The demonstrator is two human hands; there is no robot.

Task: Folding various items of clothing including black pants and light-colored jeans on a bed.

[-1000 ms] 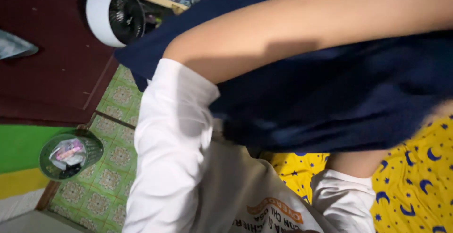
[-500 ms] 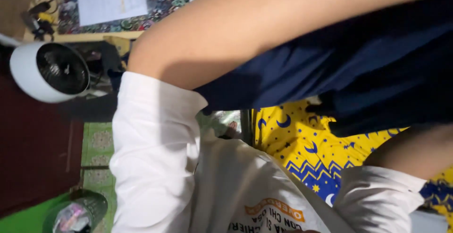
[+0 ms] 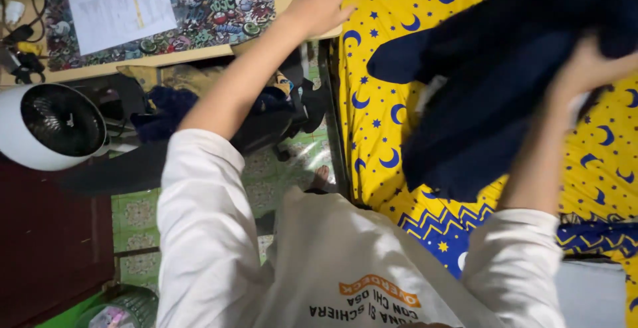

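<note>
A dark navy garment (image 3: 492, 82) hangs bunched over the yellow bedsheet with blue moons and stars (image 3: 379, 122). My right hand (image 3: 588, 65) is pressed into its right side and grips the cloth. My left hand (image 3: 324, 1) is stretched out at the top, over the border between the desk and the bed. Its fingers are apart, it is clear of the garment, and the fingertips run to the frame's top edge. White long sleeves cover both my arms, pushed up past the elbows.
A white round fan (image 3: 50, 125) stands at the left. A desk with a colourful patterned mat (image 3: 212, 2) and a sheet of paper (image 3: 123, 9) lies at the top left. Dark clothes are heaped on a chair (image 3: 199, 112). A green basket (image 3: 129, 308) sits on patterned floor tiles.
The view has swung from the floor toward the bed. My arms have stretched out; the navy garment has gone from covering the view to the right, and my left hand has come free of it.
</note>
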